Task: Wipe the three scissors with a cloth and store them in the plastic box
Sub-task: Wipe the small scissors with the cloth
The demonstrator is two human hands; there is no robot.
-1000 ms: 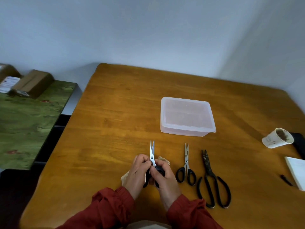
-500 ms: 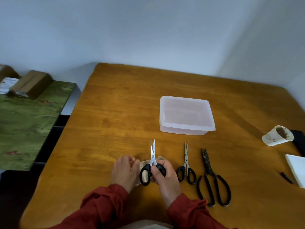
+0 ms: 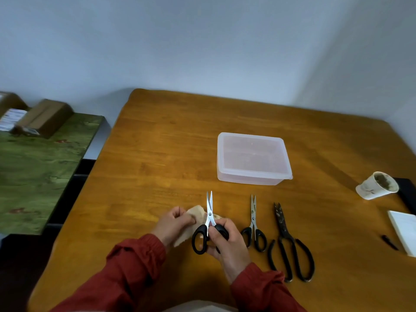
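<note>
Left of the plastic box point(image 3: 252, 159) and behind it, the table point(image 3: 162, 158) is bare wood, wide enough for me to reach through. In front of the box, the small scissors point(image 3: 253, 218) and large scissors point(image 3: 284, 230) lie side by side, a narrow strip between. Well to the box's right, a tipped paper cup point(image 3: 371, 188) and white pad point(image 3: 404, 230) crowd the edge

Table point(image 3: 157, 165): glossy wood. Plastic box point(image 3: 253, 158): translucent, smooth. Held scissors point(image 3: 209, 218): bright metal blades. Cloth point(image 3: 195, 213): matt beige.
</note>
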